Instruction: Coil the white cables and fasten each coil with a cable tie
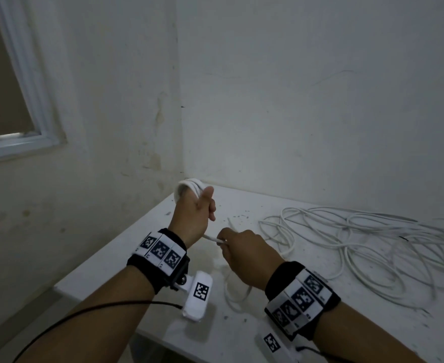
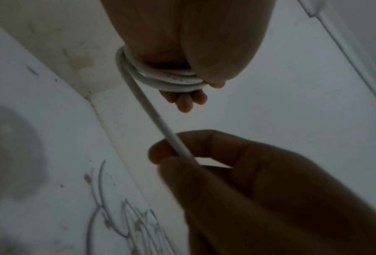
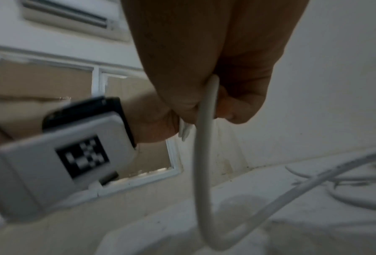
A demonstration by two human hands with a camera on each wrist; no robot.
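Head view: the left hand (image 1: pixel 194 213) carries a small coil of white round cable (image 1: pixel 189 186) wound around its fingers, while the right hand (image 1: pixel 244 254) pinches the feeding strand. Loose cable (image 1: pixel 359 239) sprawls on the white bench (image 1: pixel 126 247), far right. It looks light, springy and slick; grip close to the coil.

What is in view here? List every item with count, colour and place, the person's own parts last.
Cable coil: one, white, several turns wound round the left hand's fingers.
Cable strand: one, white, running from the coil to the right hand.
Loose cables: a tangled heap, count unclear, white, on the table's right side.
Table: one, white, speckled with dark bits, in the room's corner.
Window: one, white frame, left wall.
Air conditioner: one, white, above the window.
Wrist bands: two, black with white marker tags, one per wrist.
Left hand: raised, carrying the coil.
Right hand: pinching the strand.
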